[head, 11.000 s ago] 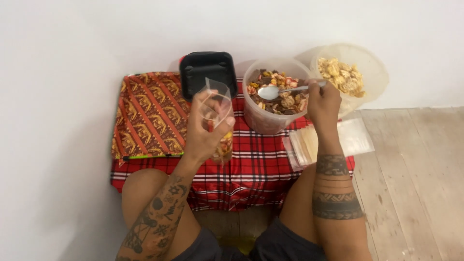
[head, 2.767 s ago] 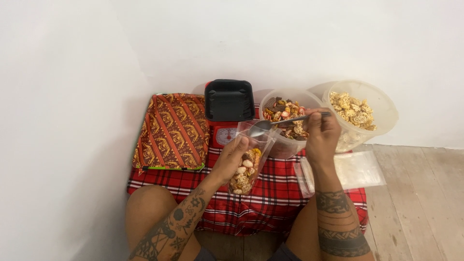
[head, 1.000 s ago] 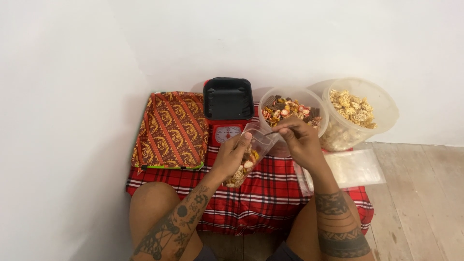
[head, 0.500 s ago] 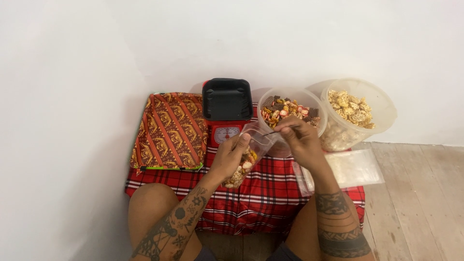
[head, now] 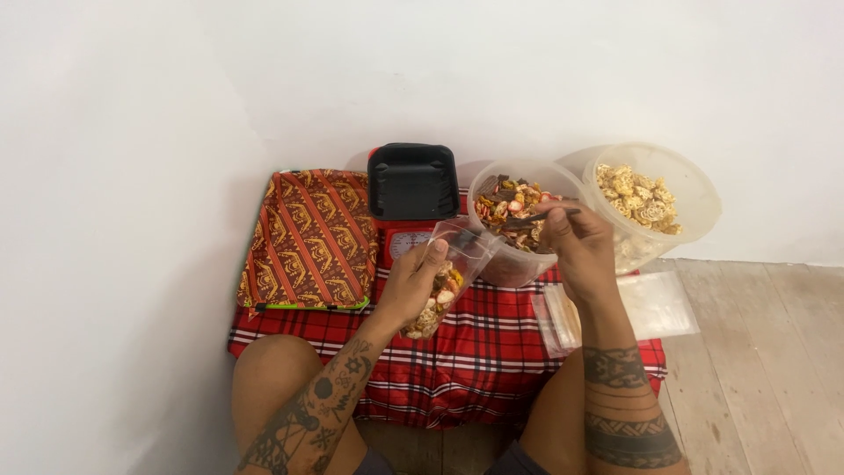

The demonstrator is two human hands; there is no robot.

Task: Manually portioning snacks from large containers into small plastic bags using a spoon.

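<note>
My left hand grips a clear plastic bag partly filled with mixed snacks, tilted with its mouth toward the tubs. My right hand holds a spoon whose bowl lies in the clear tub of mixed snacks. Bag and tub nearly touch. Under the bag, a red kitchen scale carries a black plastic tray.
A second clear tub with pale round crackers leans at the right against the white wall. A patterned orange cloth-covered board lies at the left. A stack of empty clear bags sits right of my arm. Everything rests on a red plaid cloth.
My right hand, which had been at the bag's mouth with the spoon, has moved back right to the mixed-snack tub. The bag has more snacks than at the earliest frame.
</note>
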